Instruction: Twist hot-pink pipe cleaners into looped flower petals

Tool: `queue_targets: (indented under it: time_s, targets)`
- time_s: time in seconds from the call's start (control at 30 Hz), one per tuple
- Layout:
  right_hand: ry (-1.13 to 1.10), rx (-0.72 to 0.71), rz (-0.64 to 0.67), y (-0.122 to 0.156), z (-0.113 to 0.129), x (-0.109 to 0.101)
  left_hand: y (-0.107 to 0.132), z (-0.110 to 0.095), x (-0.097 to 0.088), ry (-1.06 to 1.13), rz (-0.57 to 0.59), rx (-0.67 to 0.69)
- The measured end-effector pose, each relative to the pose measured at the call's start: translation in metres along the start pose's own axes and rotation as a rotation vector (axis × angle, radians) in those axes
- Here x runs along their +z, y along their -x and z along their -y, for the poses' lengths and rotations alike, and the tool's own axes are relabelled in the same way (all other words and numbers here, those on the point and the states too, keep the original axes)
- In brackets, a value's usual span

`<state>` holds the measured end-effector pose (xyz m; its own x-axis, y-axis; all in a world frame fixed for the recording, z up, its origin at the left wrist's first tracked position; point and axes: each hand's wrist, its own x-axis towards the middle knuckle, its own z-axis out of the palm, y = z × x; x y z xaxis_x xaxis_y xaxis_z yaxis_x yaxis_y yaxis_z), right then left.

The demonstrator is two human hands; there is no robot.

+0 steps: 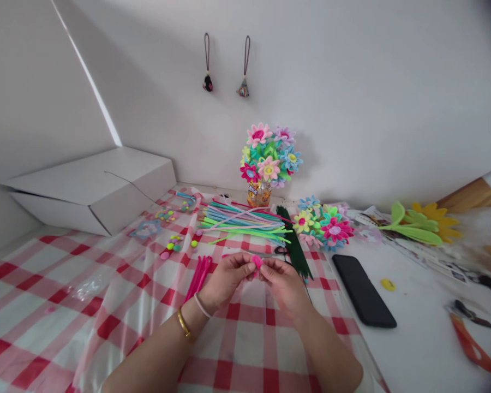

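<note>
My left hand [226,279] and my right hand [283,281] meet above the red-and-white checked tablecloth [106,305]. Both pinch a small pink pipe-cleaner piece [257,262] between their fingertips. A gold bangle and a white band sit on my left wrist. A bundle of pink pipe cleaners [198,275] lies just left of my left hand. Dark green pipe cleaners [294,245] lie just beyond my right hand.
Pastel pipe cleaners [245,222], loose pompoms [174,244] and finished flowers [323,224] lie further back. A flower bouquet in a jar [269,158] stands by the wall. A white box [94,188] is at left. A black phone [363,290], green felt leaves [413,226] and orange pliers [470,341] are at right.
</note>
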<state>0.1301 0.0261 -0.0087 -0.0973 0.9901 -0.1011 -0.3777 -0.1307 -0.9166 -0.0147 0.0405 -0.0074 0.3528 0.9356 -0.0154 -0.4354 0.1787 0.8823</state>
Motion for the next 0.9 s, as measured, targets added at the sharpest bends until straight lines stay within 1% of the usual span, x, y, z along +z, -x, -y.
queue_targets:
  time_s: [0.17, 0.33, 0.43, 0.5, 0.6, 0.73, 0.83, 0.9]
  targets:
    - [0.031, -0.018, 0.0, 0.0006, 0.0004, -0.0003, 0.0008, 0.0001, 0.0008, -0.016, -0.008, 0.007]
    - [0.192, -0.064, -0.023, 0.0022, 0.0033, -0.0006, 0.0011, -0.0034, 0.0028, -0.164, -0.07, 0.044]
    - [0.272, -0.094, 0.001, 0.0038, 0.0048, -0.0004, 0.0016, -0.0044, 0.0019, -0.192, -0.051, 0.047]
    - [0.276, -0.091, 0.042, 0.0043, 0.0045, -0.0004, 0.0019, -0.0039, 0.0009, -0.16, -0.024, 0.043]
    - [0.221, -0.055, 0.079, 0.0035, 0.0027, -0.0003, 0.0021, -0.0027, 0.0006, -0.061, -0.001, 0.016]
    - [0.168, -0.044, 0.039, 0.0014, 0.0023, -0.0002, 0.0021, -0.0038, 0.0026, 0.06, -0.026, -0.057]
    - [0.208, -0.06, 0.028, 0.002, 0.0051, 0.0002, 0.0018, -0.0053, 0.0017, 0.071, -0.012, -0.085]
    - [0.27, -0.064, 0.041, 0.0039, 0.0075, 0.0011, 0.0011, -0.0049, -0.0009, 0.065, 0.01, -0.075]
